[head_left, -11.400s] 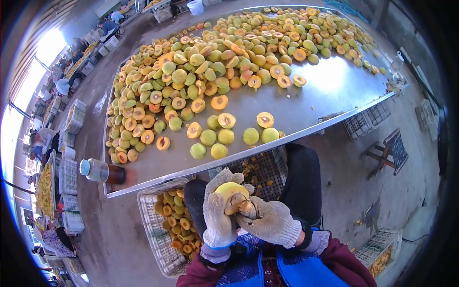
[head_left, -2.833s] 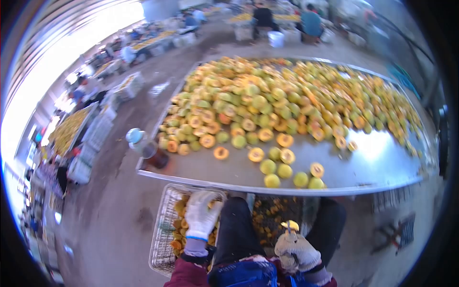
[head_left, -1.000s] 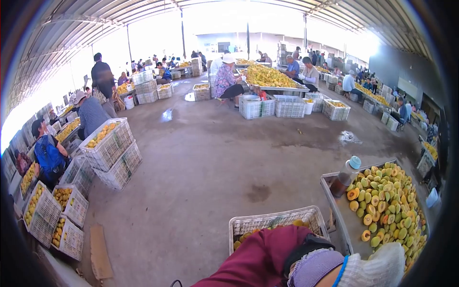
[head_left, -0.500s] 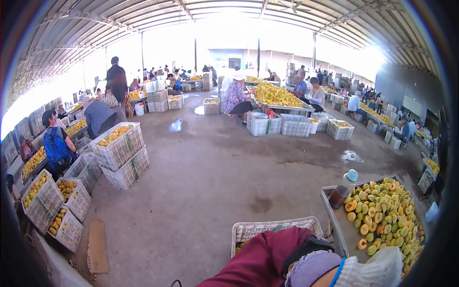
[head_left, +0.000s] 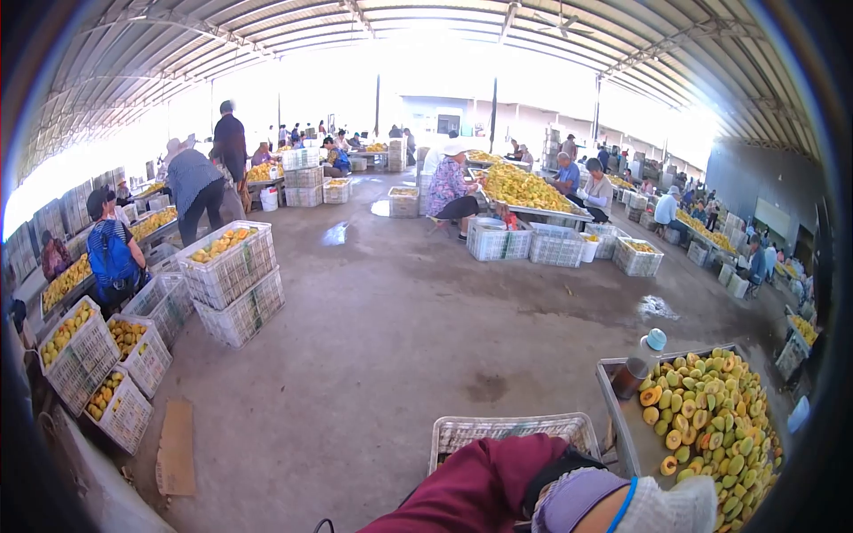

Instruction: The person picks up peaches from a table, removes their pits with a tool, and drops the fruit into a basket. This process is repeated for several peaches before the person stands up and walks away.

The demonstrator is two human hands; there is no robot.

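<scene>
My left hand [head_left: 673, 507], in a white knitted glove with a blue-edged cuff, shows at the bottom right. Only its back and wrist are visible; its fingers are hidden, so any grip cannot be made out. It is beside the near corner of a metal-edged table [head_left: 619, 425] bearing a heap of halved yellow-green fruit [head_left: 720, 426]. A bottle [head_left: 638, 364] with a pale blue cap and dark liquid stands at the table's far left corner. Maroon cloth [head_left: 471, 480] covers part of a white plastic crate [head_left: 506, 426]. My right hand is out of the picture.
Stacked crates of fruit [head_left: 229, 275] stand at left, with more crates [head_left: 80, 346] behind a cardboard strip [head_left: 176, 449]. People sit round a fruit-heaped table [head_left: 533, 188] further back. Wet patches [head_left: 657, 307] mark the concrete floor.
The glove has shifted left and slightly down, and the whole view has moved a little. At left, a stooping person in a checked top has risen somewhat.
</scene>
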